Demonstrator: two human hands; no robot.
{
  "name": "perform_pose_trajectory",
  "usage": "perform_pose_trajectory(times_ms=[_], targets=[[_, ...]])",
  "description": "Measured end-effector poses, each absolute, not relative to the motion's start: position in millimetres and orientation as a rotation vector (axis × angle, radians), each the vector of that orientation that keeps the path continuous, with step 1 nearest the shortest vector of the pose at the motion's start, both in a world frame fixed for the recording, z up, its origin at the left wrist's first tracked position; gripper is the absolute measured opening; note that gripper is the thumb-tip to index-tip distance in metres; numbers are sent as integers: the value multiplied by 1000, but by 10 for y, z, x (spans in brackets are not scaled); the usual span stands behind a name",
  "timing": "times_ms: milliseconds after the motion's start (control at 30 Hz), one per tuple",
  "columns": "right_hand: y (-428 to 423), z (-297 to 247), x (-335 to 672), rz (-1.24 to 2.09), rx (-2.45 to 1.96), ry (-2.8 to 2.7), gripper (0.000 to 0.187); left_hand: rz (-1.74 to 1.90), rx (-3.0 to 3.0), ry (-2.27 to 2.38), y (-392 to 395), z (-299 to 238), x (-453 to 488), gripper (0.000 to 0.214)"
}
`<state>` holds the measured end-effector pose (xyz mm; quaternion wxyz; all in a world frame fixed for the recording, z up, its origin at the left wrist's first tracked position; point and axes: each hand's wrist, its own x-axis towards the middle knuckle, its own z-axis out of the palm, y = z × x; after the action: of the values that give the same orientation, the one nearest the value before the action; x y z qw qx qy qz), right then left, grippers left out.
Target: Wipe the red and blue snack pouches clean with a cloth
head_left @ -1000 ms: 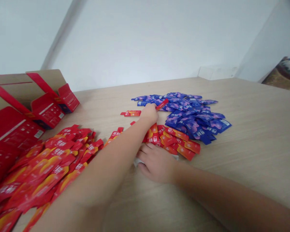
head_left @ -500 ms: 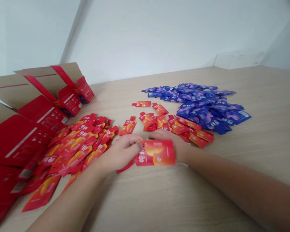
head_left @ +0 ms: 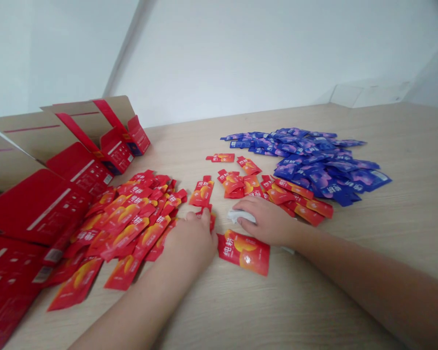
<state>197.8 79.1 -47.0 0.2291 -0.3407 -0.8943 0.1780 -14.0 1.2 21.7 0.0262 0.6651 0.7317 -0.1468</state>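
Note:
My left hand (head_left: 191,240) lies at the right edge of a big heap of red sachets (head_left: 127,221), fingers curled together over a small red sachet whose tip shows at the fingertips. Just to its right a larger red sachet (head_left: 244,252) lies flat on the wooden table (head_left: 350,253), touching neither hand's fingers. My right hand (head_left: 268,222) rests on the table with its fingers closed over a white crumpled piece (head_left: 237,215). Behind my right hand sits a smaller group of red sachets (head_left: 277,190), and beyond it a pile of blue sachets (head_left: 314,158).
Flattened red-and-brown cartons (head_left: 40,204) lie along the left edge, with folded-open ones (head_left: 113,141) behind the red heap. A white wall runs along the table's far side, with a pale box (head_left: 368,92) at the back right.
My left hand drew back from the far sachets to the near red heap. The larger red sachet, held up between both hands half a second ago, now lies on the table.

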Motion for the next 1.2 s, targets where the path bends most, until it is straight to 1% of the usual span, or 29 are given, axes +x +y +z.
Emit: perform_pose_trajectory(times_ms=[133,200,300,433,500,600,700,767,900,1100,1200], targets=[[797,-471,1978,498,-939,-2465,33,-354,2126,2197,57,97,-138,85],[800,-467,1980,499,-932,-2465,33,-257,2146,2185,88,44,-171,86],[808,-475,1981,494,-912,-2460,32,-111,2162,2232,135,12,-213,82],[819,-502,1981,485,-858,-2447,33,31,2187,2324,310,59,-225,87],[820,-510,1981,475,-858,-2435,33,-21,2172,2381,507,77,-214,84],[813,-503,1982,471,-881,-2450,33,-212,2053,2439,902,39,-164,67],[802,-482,1986,475,-896,-2454,33,-331,1962,2452,1243,-45,-73,50],[799,-469,1991,480,-894,-2450,34,-387,1948,2414,1373,-74,-21,43],[808,-465,2004,490,-866,-2469,33,-381,1980,2325,1417,-11,-44,41],[823,-504,2014,474,-882,-2459,34,-202,2036,2164,1132,113,-345,42],[825,-512,2013,457,-887,-2470,35,-154,2049,2136,915,81,-429,51]])
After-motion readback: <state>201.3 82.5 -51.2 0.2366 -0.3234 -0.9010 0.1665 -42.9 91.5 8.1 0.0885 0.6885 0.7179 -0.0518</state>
